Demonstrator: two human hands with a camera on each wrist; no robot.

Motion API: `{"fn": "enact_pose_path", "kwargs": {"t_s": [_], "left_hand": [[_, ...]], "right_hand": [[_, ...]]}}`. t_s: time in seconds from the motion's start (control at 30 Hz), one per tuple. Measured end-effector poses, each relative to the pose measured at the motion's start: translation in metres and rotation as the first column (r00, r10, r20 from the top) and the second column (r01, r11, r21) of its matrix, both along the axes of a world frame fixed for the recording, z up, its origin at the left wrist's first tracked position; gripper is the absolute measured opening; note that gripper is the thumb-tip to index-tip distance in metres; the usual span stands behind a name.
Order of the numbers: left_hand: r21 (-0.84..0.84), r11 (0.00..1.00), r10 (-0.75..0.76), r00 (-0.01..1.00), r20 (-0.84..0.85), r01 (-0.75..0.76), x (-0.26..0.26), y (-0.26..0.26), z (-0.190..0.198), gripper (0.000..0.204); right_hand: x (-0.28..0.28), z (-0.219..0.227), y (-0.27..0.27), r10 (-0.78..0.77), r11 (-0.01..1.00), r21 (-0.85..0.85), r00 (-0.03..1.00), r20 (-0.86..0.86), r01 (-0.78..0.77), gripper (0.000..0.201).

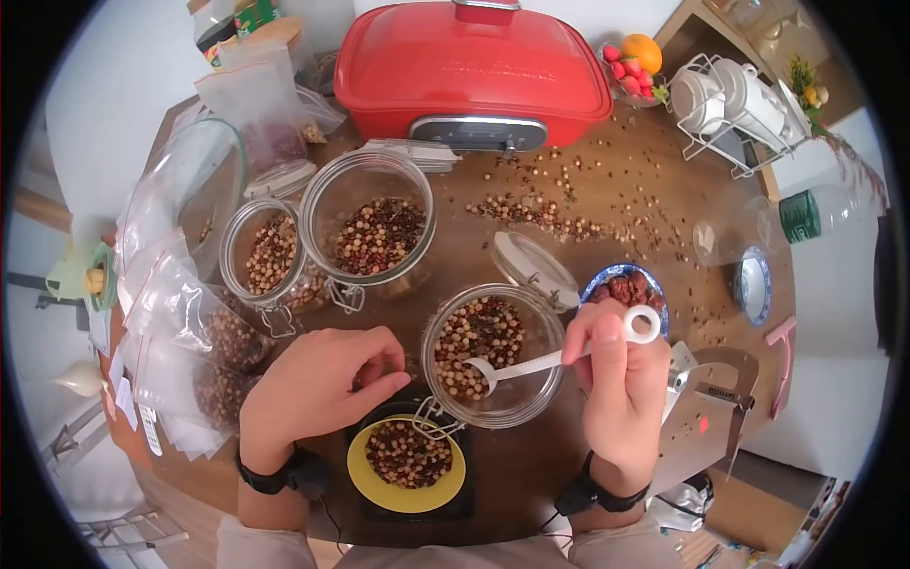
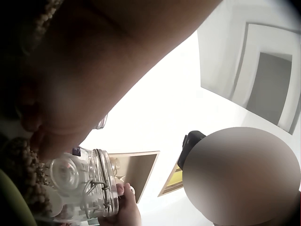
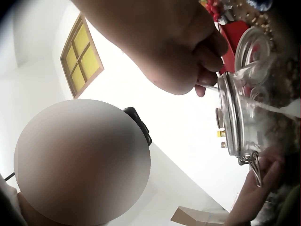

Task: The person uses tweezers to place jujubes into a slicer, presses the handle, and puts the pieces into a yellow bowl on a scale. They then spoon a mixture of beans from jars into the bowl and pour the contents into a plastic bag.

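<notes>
My right hand (image 1: 616,379) pinches the ring-ended handle of a white spoon (image 1: 531,363). The spoon's bowl sits inside an open glass jar (image 1: 493,422) holding pale and red beans, its hinged lid (image 1: 536,270) tipped back. My left hand (image 1: 322,384) lies just left of the jar with fingers curled and thumb against the forefinger; nothing shows in it. In front of the jar stands a yellow bowl (image 1: 360,474) of mixed beans on a dark base. The right wrist view shows the jar (image 3: 240,117) from the side under my right hand (image 3: 174,52).
Two more open bean jars (image 1: 379,228) (image 1: 270,251) and several plastic bags (image 1: 190,313) stand at the left. A red cooker (image 1: 474,66) is at the back, loose beans (image 1: 559,218) lie scattered before it. A blue bowl of red fruit (image 1: 626,284), a wire cup rack (image 1: 739,104) and a bottle (image 1: 815,213) are at the right.
</notes>
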State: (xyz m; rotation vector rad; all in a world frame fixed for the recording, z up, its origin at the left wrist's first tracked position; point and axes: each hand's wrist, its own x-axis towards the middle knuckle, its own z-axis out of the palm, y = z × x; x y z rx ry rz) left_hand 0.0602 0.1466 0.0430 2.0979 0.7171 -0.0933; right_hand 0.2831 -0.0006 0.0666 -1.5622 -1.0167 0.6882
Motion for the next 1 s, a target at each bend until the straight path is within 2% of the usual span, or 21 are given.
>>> {"fn": "enact_pose_path", "kwargs": {"t_s": [0.07, 0.1, 0.23, 0.5, 0.63, 0.73, 0.83, 0.97, 1.0], "left_hand": [[-0.010, 1.000, -0.013, 1.000, 0.001, 0.013, 0.001, 0.000, -0.001, 0.016], [-0.015, 1.000, -0.018, 1.000, 0.002, 0.018, 0.001, 0.000, -0.001, 0.016], [-0.012, 0.999, -0.040, 0.999, 0.008, 0.040, 0.001, 0.000, -0.003, 0.016], [-0.010, 0.999, -0.043, 0.999, -0.004, 0.043, -0.003, 0.001, -0.005, 0.016], [-0.029, 0.997, -0.075, 0.996, -0.047, 0.074, -0.007, 0.000, -0.008, 0.017], [-0.003, 0.997, -0.083, 0.993, -0.085, 0.083, -0.006, -0.002, -0.006, 0.017], [-0.001, 0.995, -0.097, 0.988, -0.121, 0.098, -0.008, -0.007, -0.003, 0.018], [0.066, 0.993, -0.092, 0.987, -0.133, 0.101, -0.011, -0.010, -0.003, 0.019], [0.090, 0.991, -0.088, 0.988, -0.131, 0.100, -0.012, -0.011, -0.004, 0.019]], "right_hand": [[0.000, -0.001, 0.001, -0.044, 0.999, 0.023, 0.993, -0.113, 0.047, 0.034], [0.002, -0.003, 0.001, -0.028, 0.997, 0.070, 0.992, -0.126, 0.038, 0.036], [0.007, 0.000, 0.001, -0.146, 0.986, 0.052, 0.965, -0.218, 0.161, 0.040], [0.025, -0.007, 0.002, -0.239, 0.909, 0.174, 0.815, -0.527, 0.380, 0.040], [0.032, -0.008, 0.000, -0.219, 0.869, 0.244, 0.776, -0.591, 0.431, 0.038], [0.030, -0.003, 0.000, -0.264, 0.852, 0.211, 0.740, -0.618, 0.480, 0.036], [0.026, 0.000, -0.001, -0.245, 0.835, 0.252, 0.740, -0.626, 0.489, 0.035], [0.022, 0.009, -0.008, -0.147, 0.853, 0.295, 0.739, -0.658, 0.432, 0.033], [0.020, 0.011, -0.009, -0.127, 0.854, 0.294, 0.719, -0.683, 0.430, 0.038]]}}
